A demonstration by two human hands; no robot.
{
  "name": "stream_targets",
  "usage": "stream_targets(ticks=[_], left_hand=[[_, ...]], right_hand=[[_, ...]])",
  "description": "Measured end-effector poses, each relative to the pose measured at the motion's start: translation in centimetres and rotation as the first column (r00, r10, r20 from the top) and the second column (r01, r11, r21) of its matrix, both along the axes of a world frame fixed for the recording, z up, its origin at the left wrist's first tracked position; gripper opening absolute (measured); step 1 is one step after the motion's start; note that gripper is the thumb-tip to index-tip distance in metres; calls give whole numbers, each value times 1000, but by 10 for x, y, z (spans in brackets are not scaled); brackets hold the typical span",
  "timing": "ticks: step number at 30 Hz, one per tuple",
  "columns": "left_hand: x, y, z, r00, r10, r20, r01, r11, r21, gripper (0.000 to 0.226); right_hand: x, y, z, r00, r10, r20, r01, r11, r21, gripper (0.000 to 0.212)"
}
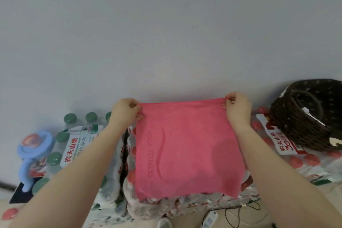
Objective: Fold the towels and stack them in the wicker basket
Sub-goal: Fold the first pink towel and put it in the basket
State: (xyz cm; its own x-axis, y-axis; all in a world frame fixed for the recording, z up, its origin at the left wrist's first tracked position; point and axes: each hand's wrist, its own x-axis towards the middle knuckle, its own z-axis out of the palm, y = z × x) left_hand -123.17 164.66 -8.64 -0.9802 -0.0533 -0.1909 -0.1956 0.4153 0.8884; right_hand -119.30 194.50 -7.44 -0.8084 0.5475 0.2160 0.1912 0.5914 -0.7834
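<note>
Two hands held one pink towel [187, 150] up by its top corners: left hand [125, 112] pinched the top-left corner, right hand [237, 108] pinched the top-right, both grips clenched on the fabric. Towel hung flat and roughly square, top edge taut between the hands, "YOGA FITNESS" lettering running down its left side. It hung in front of shrink-wrapped packs of bottled water, green-capped pack [74, 135] at left, red-capped pack [296, 157] at right. Dark wicker basket [303, 124] sat on the red-capped pack at far right, apart from the towel. Blue-handled jug [35, 148] stood at far left. Plain wall [166, 33] behind.
</note>
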Motion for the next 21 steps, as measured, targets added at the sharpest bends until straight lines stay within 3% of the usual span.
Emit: stream_targets(ticks=[3, 6, 7, 8, 10, 12, 13, 14, 16, 18, 21], left_hand=[[-7, 6, -11, 998, 61, -28, -62, 997, -39, 18], [-6, 13, -15, 980, 186, -70, -189, 981, -37, 9], [-4, 15, -17, 972, 204, -117, -215, 973, -88, 7], [1, 20, -18, 969, 184, -168, -216, 956, -198, 19], [17, 34, -19, 947, 27, -319, -165, 895, -414, 35], [33, 54, -19, 853, -259, -454, -46, 827, -560, 44], [40, 64, -19, 782, -437, -445, 68, 769, -635, 53], [45, 71, -23, 719, -605, -341, 215, 661, -719, 65], [51, 74, -33, 646, -762, -55, 407, 404, -819, 93], [55, 64, -45, 680, -731, 50, 409, 323, -854, 111], [57, 40, -54, 736, -676, 20, 363, 370, -855, 116]], right_hand=[[-10, 4, -12, 999, 21, 29, -24, 993, 117, 21], [-15, 2, -24, 998, 42, 49, -41, 999, -13, 36], [-13, 0, -29, 996, 47, 78, -45, 999, -21, 45], [-10, -4, -34, 992, 59, 111, -60, 998, 6, 53], [1, -17, -38, 979, 139, 150, -163, 973, 164, 57], [13, -35, -40, 903, 385, 191, -429, 833, 349, 51], [17, -43, -41, 808, 519, 279, -589, 706, 393, 54], [20, -50, -43, 694, 601, 397, -720, 566, 402, 59], [23, -52, -48, 545, 587, 599, -839, 382, 388, 70], [23, -40, -50, 561, 516, 647, -827, 373, 420, 89], [36, -9, -55, 634, 400, 662, -760, 477, 441, 95]])
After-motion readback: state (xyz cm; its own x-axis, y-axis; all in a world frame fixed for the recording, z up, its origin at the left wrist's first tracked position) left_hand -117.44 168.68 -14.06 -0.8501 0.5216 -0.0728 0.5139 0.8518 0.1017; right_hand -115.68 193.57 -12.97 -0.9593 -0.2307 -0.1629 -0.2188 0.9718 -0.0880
